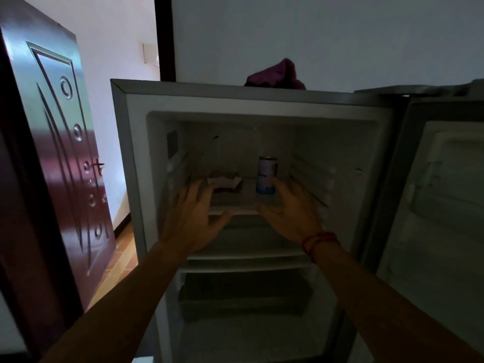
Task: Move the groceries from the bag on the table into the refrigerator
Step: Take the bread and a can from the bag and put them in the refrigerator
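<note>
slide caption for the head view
Left hand and right hand hover open by a can on the refrigerator shelf.

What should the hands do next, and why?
Probably pull both hands back out of the fridge. The can stands upright on the shelf beside a packet, and the left hand and right hand are open and grip nothing, so it seems time to fetch more groceries.

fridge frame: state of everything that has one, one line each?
refrigerator: open.
refrigerator door: swung wide to the right.
can: upright on the upper shelf.
packet: lying flat, left of the can.
bottom drawer: pushed in.
left hand: open, holding nothing.
right hand: open beside the can, not gripping it.
room door: open.
</note>
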### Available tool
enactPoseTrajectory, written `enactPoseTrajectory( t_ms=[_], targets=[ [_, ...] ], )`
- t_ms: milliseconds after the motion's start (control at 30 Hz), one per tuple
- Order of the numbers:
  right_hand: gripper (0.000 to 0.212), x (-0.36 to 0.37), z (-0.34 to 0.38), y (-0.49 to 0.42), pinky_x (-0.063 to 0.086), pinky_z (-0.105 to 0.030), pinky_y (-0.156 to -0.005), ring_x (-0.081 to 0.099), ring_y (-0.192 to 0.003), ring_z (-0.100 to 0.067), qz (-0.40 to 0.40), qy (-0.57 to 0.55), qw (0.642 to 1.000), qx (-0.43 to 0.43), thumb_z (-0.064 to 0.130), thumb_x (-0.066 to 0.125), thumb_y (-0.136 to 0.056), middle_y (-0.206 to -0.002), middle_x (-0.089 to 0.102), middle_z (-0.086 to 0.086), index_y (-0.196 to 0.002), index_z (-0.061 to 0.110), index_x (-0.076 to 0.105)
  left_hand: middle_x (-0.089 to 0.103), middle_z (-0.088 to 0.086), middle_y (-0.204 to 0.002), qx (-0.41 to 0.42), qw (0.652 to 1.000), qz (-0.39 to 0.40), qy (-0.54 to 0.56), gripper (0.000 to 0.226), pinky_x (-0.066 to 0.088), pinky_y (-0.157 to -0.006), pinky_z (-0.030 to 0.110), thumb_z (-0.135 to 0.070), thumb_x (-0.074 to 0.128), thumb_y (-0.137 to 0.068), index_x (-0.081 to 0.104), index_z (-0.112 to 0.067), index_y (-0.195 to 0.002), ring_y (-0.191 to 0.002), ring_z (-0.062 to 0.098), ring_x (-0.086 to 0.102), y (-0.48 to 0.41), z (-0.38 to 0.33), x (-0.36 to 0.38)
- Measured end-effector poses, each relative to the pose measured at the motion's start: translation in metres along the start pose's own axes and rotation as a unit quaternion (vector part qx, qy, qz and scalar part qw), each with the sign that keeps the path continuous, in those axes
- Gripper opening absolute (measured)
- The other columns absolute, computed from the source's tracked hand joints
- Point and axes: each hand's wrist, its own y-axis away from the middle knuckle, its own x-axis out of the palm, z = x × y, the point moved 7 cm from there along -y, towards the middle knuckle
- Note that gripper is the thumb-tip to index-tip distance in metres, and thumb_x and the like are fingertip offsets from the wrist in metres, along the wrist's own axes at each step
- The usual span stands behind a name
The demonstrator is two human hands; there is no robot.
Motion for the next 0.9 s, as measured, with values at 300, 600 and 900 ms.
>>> enactPoseTrajectory(
  t_ms=[300, 600, 900],
  targets=[
    [0.080, -0.003, -0.002, 0.032, 0.033, -0.043, -0.113, 0.036, -0.138, -0.032, 0.007, 0.007, 1.000, 0.001, 0.070, 0.050, -0.081, -0.153, 0.038, -0.012, -0.151, 0.033, 0.033, 0.033, 0.013, -0.152, -0.030, 0.999, 0.032, 0.008, 0.089, 0.036, -0.107, 0.057, -0.079, 0.029, -0.077, 0.035, -0.021, -0.145, -0.137, 0.033, 0.033, 0.034, -0.007, 0.001],
    [0.075, -0.021, 0.037, 0.081, 0.035, -0.048, -0.111, 0.034, -0.139, -0.034, 0.015, 0.060, 0.998, 0.025, 0.070, 0.050, -0.084, -0.152, 0.036, -0.014, -0.150, 0.038, 0.030, 0.040, 0.011, -0.147, -0.011, 1.000, 0.007, 0.029, 0.083, 0.039, -0.106, 0.051, -0.075, 0.036, -0.077, 0.043, -0.019, -0.137, -0.133, 0.030, 0.039, 0.083, -0.014, -0.045],
    [0.077, -0.051, 0.100, 0.166, 0.028, -0.054, -0.115, 0.030, -0.141, -0.034, 0.020, 0.131, 0.988, 0.075, 0.077, 0.041, -0.082, -0.155, 0.030, -0.008, -0.148, 0.043, 0.024, 0.042, 0.010, -0.148, 0.043, 0.998, -0.012, 0.052, 0.080, 0.035, -0.107, 0.042, -0.072, 0.043, -0.081, 0.042, -0.018, -0.140, -0.135, 0.029, 0.040, 0.152, -0.011, -0.104]
  ],
)
